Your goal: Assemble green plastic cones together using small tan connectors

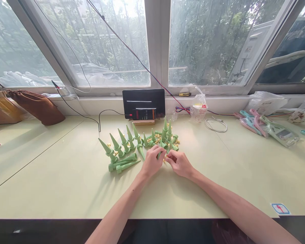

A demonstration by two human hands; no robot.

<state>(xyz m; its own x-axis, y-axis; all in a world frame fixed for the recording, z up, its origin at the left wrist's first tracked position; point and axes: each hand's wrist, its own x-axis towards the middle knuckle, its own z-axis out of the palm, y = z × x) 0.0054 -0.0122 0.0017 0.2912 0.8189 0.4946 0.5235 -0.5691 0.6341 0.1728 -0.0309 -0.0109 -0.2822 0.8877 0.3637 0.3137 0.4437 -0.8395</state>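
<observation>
Close together over the middle of the table [193,196], my two hands meet fingertip to fingertip. My left hand [152,161] is closed around a green plastic watering spike [159,155], mostly hidden by the fingers. My right hand [179,164] pinches against it, with a small yellow piece [165,161] showing at its fingertips. To the left, several green spikes stand upright in a slanting row, among them one spike [116,144]. Two spikes lie flat in front, the nearer one [127,166] pointing right. Beyond my hands is a pile of green parts and small yellow pieces [174,143].
A black tablet [143,96] with a phone [144,114] before it stands by the window. A bagged cup [199,107], a coiled white cable [216,125] and pastel clips [259,122] are to the right. A brown pouch [38,105] lies far left.
</observation>
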